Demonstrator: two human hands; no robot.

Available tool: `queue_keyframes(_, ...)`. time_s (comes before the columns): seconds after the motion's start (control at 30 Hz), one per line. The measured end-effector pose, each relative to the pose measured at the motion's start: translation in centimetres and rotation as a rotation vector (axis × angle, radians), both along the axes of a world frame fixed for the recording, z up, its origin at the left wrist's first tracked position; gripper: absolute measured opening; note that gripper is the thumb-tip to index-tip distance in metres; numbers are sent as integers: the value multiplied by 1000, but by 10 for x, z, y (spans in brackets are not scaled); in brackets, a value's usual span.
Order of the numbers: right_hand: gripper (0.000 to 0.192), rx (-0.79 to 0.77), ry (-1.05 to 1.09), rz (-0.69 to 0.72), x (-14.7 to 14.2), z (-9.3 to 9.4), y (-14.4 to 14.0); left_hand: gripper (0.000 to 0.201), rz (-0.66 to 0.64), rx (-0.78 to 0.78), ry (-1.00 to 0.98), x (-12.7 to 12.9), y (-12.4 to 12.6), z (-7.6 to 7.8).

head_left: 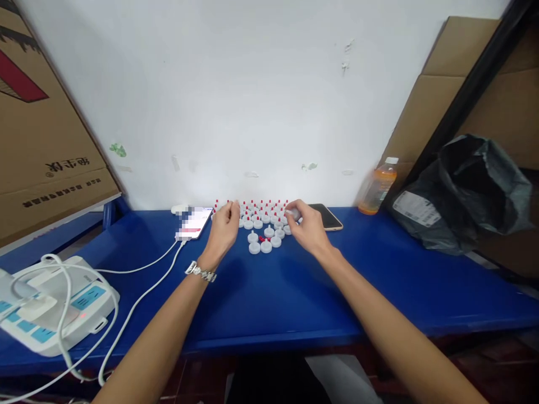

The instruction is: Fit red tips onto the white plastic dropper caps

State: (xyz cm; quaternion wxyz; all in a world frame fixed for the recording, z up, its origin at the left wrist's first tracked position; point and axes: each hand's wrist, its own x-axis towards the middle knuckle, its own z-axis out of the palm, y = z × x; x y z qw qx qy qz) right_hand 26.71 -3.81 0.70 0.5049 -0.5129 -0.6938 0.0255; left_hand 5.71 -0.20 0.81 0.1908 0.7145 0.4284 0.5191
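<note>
My left hand (225, 225) is closed in a pinch above the blue table, at the left side of a group of white nozzle caps; whatever its fingertips hold is hidden. Between the thumb and fingers of my right hand (309, 225) is a white nozzle cap (293, 214), tilted on its side. Many white caps with red tips (266, 217) stand upright in rows by the wall. Nearer to me, several white caps without red tips (254, 247) form a loose ring around a few small red tips (264, 239).
A lit phone (196, 223) with white cables lies left of the caps, another phone (326, 217) to the right. The power strip (63, 306) sits at the left edge. An orange drink bottle (378, 188) and a dark plastic bag (458, 196) stand at the right.
</note>
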Motion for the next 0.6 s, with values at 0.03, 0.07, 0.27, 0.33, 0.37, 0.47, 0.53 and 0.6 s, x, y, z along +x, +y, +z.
queue_keyframes(0.03, 10, -55, 57, 19, 1, -3, 2, 39, -56, 10, 128, -5, 2, -2)
queue_keyframes(0.07, 10, -102, 107, 52, -1, -6, 3, 36, -126, 37, 262, -9, 4, -4)
queue_keyframes(0.27, 10, -75, 137, 107, -14, -15, 9, 28, -207, 151, 636, -2, 8, -19)
queue_keyframes(0.33, 10, -57, 91, 68, -13, -15, 11, 28, -225, 127, 650, -2, 8, -20)
queue_keyframes(0.37, 10, -59, 76, 65, -11, -15, 13, 28, -239, 114, 639, -3, 9, -19)
queue_keyframes(0.47, 6, -77, 26, 111, -10, -13, 21, 30, -273, 64, 559, -11, 9, -18)
queue_keyframes(0.53, 5, -76, -37, 137, -12, -9, 30, 34, -281, -10, 526, -17, 8, -17)
queue_keyframes(0.6, 5, -88, -116, 157, -17, -6, 40, 43, -287, -102, 531, -22, 6, -17)
